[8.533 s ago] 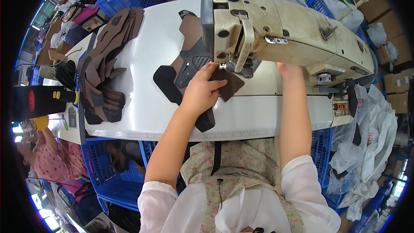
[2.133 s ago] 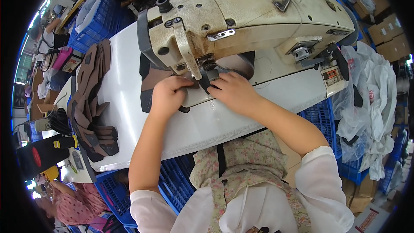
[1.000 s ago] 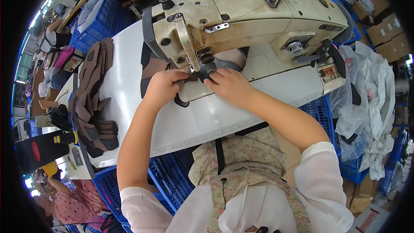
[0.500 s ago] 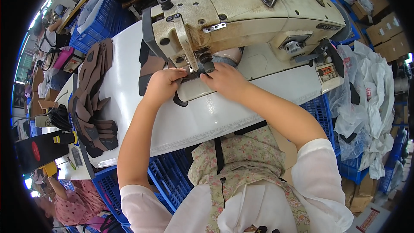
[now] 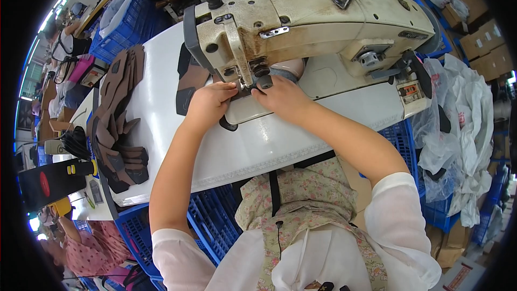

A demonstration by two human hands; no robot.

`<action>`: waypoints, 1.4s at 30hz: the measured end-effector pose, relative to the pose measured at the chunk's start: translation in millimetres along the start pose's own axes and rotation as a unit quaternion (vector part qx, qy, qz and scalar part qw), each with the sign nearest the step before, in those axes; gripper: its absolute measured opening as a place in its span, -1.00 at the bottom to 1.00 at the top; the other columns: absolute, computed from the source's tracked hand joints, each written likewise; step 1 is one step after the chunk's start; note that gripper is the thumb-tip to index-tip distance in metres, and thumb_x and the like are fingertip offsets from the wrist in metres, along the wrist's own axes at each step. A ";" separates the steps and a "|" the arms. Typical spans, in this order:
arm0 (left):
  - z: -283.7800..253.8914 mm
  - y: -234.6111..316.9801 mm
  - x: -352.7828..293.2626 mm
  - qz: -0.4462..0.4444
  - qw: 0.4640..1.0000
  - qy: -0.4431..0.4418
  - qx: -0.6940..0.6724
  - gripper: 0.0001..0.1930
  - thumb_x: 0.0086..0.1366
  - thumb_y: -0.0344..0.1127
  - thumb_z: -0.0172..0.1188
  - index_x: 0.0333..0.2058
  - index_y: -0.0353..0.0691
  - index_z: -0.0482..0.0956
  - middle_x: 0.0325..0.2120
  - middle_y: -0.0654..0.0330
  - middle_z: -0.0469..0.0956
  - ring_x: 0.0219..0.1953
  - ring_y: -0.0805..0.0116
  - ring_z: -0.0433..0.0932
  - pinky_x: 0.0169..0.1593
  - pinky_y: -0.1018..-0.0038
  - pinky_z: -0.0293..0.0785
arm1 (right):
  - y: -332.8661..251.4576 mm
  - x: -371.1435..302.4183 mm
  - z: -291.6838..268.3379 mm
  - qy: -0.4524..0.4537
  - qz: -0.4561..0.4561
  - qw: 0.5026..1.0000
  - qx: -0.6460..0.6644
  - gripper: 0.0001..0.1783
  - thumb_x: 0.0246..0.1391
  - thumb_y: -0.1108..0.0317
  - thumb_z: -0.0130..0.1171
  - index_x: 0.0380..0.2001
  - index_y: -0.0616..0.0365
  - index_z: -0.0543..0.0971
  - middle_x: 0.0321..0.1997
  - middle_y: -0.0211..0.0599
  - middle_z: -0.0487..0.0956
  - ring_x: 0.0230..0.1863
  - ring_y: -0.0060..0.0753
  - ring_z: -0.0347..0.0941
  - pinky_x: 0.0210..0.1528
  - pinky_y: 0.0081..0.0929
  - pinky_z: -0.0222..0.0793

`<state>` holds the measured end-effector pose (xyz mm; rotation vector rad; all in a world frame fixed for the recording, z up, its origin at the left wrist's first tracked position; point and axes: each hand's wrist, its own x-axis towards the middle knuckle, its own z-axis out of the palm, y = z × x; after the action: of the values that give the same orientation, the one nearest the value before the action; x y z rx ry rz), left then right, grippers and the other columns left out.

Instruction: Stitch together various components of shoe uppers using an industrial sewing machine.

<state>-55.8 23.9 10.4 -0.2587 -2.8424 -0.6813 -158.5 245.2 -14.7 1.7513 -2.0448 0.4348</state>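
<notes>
A cream sewing machine (image 5: 301, 19) stands over the white table, its needle area between my two hands. My left hand (image 5: 209, 103) is closed at the left of the presser foot (image 5: 245, 82), thumb and fingertips pinching the edge of a brown and dark fabric piece (image 5: 195, 78). This piece lies flat and runs to the left behind my left hand. Just right of the foot, my right hand (image 5: 284, 97) has its fingers bent down onto the same work, fingertips partly hidden by the machine head. The needle tip and the seam are too small to make out.
Brown cut pieces lie in a long overlapping pile (image 5: 116, 124) at the table's left. Blue crates (image 5: 212, 218) stand below the table. Plastic bags (image 5: 458, 129) hang at the right, near cardboard boxes (image 5: 487, 46). Another person in pink (image 5: 97, 248) sits at the lower left.
The whole view has shifted slightly, so the machine and table appear a little further right. Both hands stay beside the presser foot, with only small finger movement.
</notes>
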 end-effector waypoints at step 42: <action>1.6 5.1 4.7 0.084 0.987 0.015 0.133 -0.70 -0.01 -0.49 0.17 -0.23 -0.31 0.65 -0.24 0.20 0.65 -0.15 0.23 0.55 -0.08 0.39 0.53 | 1.9 6.5 18.5 0.015 0.031 0.998 0.053 -0.92 0.02 0.39 0.15 -0.45 0.13 0.59 -0.40 -0.16 0.57 -0.20 -0.10 0.52 -0.17 -0.22 0.50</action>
<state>-59.5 29.6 12.3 -0.4337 -2.7997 -0.2657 -163.1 230.9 -27.5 1.7329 -2.0938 0.5949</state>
